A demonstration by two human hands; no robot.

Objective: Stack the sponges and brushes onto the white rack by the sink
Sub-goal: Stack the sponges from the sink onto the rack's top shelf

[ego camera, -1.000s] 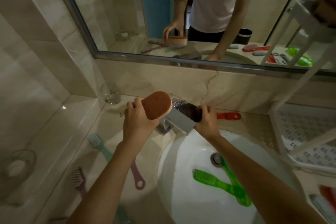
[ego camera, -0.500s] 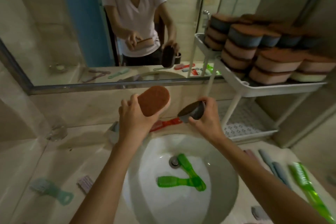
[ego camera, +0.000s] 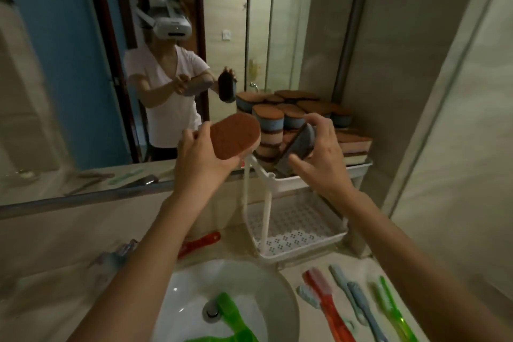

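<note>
Rack (ego camera: 288, 251) right of sink (ego camera: 280, 294) (brushes (ego camera: 358, 300) in front).

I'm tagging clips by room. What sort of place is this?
A home bathroom, most likely: a white basin set in a stone counter, a wide wall mirror above it, and a glass shower door behind.

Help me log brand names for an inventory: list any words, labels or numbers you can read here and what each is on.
None can be read.
Headset in the mirror: dark mark on its front, too blurred to read.
Sponges, brushes, white rack: no print visible.
</note>
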